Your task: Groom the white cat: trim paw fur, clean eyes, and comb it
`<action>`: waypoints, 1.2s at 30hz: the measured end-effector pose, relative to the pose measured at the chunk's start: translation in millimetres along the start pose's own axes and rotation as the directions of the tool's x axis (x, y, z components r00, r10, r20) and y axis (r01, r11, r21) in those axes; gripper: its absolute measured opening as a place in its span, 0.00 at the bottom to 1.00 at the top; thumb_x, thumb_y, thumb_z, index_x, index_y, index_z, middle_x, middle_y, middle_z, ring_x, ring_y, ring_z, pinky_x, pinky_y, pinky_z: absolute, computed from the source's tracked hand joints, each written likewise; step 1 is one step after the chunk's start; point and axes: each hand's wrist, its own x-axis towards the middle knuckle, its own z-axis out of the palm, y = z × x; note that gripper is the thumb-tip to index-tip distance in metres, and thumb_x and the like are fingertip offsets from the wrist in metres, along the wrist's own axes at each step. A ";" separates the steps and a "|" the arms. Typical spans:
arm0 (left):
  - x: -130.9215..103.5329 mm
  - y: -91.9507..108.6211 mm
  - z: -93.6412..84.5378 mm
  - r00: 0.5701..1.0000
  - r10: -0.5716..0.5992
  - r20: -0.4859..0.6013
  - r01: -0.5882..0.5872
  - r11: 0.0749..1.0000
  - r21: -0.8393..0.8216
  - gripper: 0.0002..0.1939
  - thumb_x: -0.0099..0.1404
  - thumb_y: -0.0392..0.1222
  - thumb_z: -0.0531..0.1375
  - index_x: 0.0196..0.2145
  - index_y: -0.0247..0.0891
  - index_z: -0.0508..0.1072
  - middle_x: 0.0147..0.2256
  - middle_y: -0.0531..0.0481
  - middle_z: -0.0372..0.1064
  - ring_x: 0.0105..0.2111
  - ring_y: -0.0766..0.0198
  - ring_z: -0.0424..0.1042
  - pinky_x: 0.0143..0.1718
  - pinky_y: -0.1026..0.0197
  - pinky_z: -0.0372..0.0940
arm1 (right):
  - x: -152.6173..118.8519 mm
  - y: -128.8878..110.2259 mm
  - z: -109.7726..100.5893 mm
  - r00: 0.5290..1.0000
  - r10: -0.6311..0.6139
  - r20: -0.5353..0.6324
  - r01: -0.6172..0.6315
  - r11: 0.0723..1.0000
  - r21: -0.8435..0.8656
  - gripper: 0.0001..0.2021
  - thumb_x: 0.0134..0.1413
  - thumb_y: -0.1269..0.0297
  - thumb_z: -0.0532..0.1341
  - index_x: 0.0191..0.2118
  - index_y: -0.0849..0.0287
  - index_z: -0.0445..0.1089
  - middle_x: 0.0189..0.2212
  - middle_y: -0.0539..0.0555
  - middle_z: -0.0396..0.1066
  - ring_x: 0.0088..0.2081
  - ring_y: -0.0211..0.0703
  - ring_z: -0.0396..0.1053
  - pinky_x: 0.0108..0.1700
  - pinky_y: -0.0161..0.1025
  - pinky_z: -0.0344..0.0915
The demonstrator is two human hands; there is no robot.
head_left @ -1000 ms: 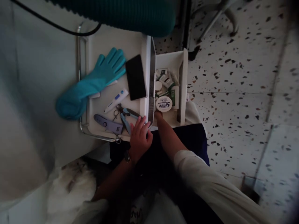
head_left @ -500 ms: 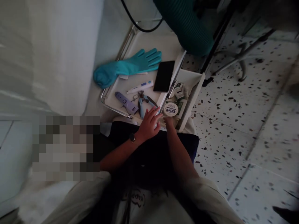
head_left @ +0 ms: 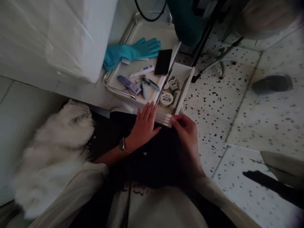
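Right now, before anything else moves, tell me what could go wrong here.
The right hand seems to hold the pale ridged item by one end, so it might slip. The phone lies near the edge of the tray, beside the open drawer; a bump might tip it in. The cat is close to the left sleeve and, if startled, might jog it.

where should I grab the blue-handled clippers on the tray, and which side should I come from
Probably by the two handles, coming down from above on your near side, where your left hand is. The clippers lie with handles spread in a V toward you and their head pointing away, so fingers could likely close around both. The purple tool crowds their left.
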 end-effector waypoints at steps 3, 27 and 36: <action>-9.7 4.2 -19.8 1.000 -0.016 0.012 0.017 0.999 -0.050 0.31 0.65 0.35 0.60 0.65 0.32 0.62 0.58 0.35 0.68 0.61 0.48 0.66 0.68 0.43 0.53 | -22.4 -32.0 10.6 0.997 -0.053 0.057 0.044 0.988 0.150 0.09 0.58 0.55 0.65 0.33 0.54 0.69 0.36 0.51 0.76 0.41 0.44 0.74 0.48 0.44 0.70; -77.5 -34.6 -69.1 0.876 -0.332 -0.351 -0.010 0.714 -0.700 0.35 0.66 0.54 0.65 0.65 0.40 0.59 0.66 0.39 0.58 0.67 0.53 0.59 0.69 0.49 0.57 | -69.8 -76.9 54.0 0.986 -0.142 0.086 0.114 0.956 0.270 0.10 0.61 0.51 0.64 0.40 0.51 0.73 0.30 0.47 0.73 0.29 0.37 0.70 0.31 0.37 0.69; -59.0 -8.0 -90.2 0.989 -0.050 -0.138 -0.044 0.794 -0.606 0.10 0.69 0.45 0.61 0.36 0.37 0.78 0.34 0.51 0.76 0.37 0.64 0.75 0.45 0.63 0.70 | -80.1 -85.9 57.1 0.966 -0.227 0.124 0.201 0.961 0.191 0.11 0.62 0.52 0.63 0.37 0.54 0.69 0.31 0.48 0.70 0.31 0.36 0.67 0.34 0.35 0.66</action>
